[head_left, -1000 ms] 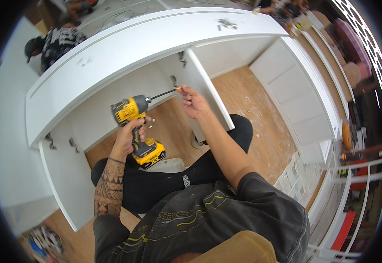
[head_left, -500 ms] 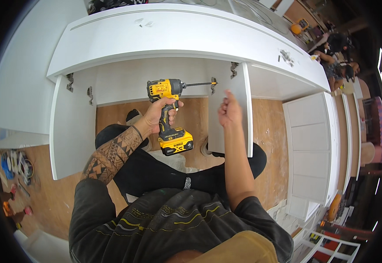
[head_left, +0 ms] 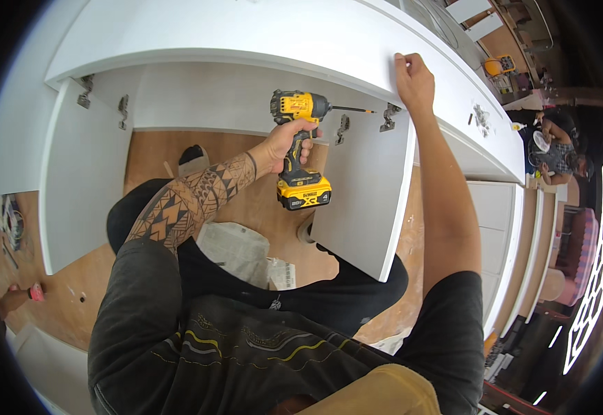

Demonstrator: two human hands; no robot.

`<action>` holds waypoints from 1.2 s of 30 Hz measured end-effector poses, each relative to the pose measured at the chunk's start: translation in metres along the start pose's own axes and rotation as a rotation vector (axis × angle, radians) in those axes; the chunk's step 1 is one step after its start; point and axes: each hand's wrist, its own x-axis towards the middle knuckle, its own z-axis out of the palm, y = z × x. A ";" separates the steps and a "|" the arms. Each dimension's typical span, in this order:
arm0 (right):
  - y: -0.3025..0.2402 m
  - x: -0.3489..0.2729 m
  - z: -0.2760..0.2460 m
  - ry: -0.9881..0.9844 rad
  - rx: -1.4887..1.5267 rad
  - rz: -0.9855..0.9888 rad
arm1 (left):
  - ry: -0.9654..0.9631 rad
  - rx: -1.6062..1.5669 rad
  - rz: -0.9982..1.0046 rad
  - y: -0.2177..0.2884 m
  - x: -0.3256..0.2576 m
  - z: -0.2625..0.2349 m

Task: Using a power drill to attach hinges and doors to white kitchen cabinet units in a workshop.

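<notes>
The left hand (head_left: pixel 289 142) has its fingers clamped on the yellow drill (head_left: pixel 300 149), bit aimed at the hinge (head_left: pixel 388 117) at three o'clock. The drill looks heavy and rigid, best held by its handle. The right hand (head_left: pixel 413 77) grips the white cabinet (head_left: pixel 260 34) edge above the open door (head_left: pixel 367 187).

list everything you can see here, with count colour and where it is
drill: 1, yellow and black, in the left hand, bit aimed at the right door's hinges
cabinet top: 1, white, across the upper part
cabinet doors: 2, white, open, one left, one right
hinges: 4, metal, two on each door
floor: brown wood, under the cabinet
other person: 1, seated far right
left hand: grips the drill
right hand: on the cabinet top's edge
</notes>
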 end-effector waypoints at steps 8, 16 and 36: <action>-0.031 -0.042 -0.030 0.200 -0.042 -0.088 | -0.068 -0.001 0.101 -0.003 0.008 -0.011; -0.041 -0.053 -0.054 0.220 -0.102 -0.140 | -0.164 -0.079 0.217 -0.015 0.024 -0.016; -0.044 -0.065 -0.055 0.212 -0.049 -0.137 | -0.177 0.041 0.156 -0.008 0.019 -0.013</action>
